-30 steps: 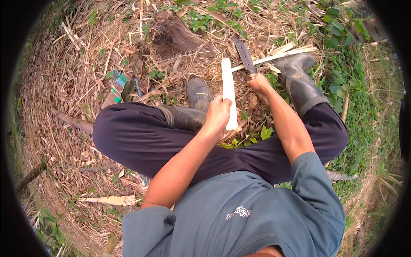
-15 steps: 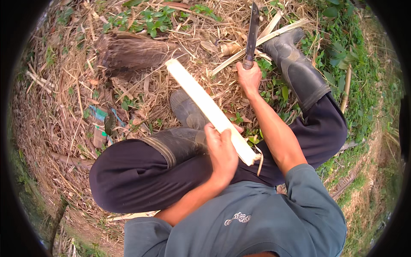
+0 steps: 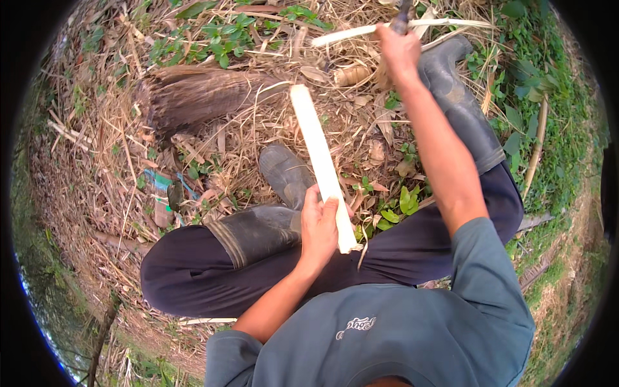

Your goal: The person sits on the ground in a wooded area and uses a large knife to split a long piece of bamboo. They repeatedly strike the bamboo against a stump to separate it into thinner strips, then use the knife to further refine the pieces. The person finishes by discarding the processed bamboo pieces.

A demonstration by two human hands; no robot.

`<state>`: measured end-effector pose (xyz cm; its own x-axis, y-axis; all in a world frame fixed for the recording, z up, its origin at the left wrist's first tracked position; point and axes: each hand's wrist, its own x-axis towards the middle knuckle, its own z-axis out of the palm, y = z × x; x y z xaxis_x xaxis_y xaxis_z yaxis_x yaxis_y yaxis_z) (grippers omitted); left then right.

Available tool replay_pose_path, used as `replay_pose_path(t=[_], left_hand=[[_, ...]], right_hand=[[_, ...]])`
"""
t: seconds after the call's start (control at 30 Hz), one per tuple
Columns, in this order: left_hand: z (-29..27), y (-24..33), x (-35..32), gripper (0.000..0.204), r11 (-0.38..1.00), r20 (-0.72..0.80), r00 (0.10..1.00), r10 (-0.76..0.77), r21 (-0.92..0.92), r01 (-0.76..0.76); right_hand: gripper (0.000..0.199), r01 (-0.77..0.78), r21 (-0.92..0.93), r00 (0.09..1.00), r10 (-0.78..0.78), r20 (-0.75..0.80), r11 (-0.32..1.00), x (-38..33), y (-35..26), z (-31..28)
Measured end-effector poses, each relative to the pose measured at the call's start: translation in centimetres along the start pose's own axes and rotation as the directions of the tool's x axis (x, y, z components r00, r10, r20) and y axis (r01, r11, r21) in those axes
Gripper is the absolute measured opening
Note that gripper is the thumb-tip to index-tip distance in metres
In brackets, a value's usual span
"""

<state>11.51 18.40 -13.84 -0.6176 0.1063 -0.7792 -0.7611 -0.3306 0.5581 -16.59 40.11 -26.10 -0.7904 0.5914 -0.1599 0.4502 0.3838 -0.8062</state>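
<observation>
Left hand (image 3: 320, 227) grips the pale stripped stalk (image 3: 320, 164) near its lower end, fingers wrapped round it, stalk angled up over the boots (image 3: 284, 171). Right hand (image 3: 398, 51) is raised, fist closed on a knife handle (image 3: 403, 11) (blade out of frame). Stalk looks mostly peeled already; trimming seems left. Dry husks (image 3: 193, 97) litter the ground.

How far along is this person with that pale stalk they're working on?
Looks done: the visible length of the pale stalk is bare and whitish, and dry husks lie on the ground near it. In hand: the left hand grips the stalk near its lower end, and the right hand is raised with a dark handle, its blade out of view. What remains to be cut cannot be told.
</observation>
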Motion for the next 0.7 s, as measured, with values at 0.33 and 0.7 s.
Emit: replay_pose_path(t=[0.33, 0.7], left_hand=[[-2.9, 3.3, -3.8, 0.045, 0.976, 0.111, 0.97, -0.215, 0.054, 0.21], [-1.0, 9.0, -6.5, 0.049, 0.918, 0.01, 0.949, -0.315, 0.259, 0.302]], right_hand=[[0.028, 0.279, -0.088, 0.918, -0.239, 0.317, 0.956, -9.7, -2.0, -15.1], [0.031, 0.339, -0.085, 0.776, -0.228, 0.588, 0.937, -28.7, 5.3, -14.6]])
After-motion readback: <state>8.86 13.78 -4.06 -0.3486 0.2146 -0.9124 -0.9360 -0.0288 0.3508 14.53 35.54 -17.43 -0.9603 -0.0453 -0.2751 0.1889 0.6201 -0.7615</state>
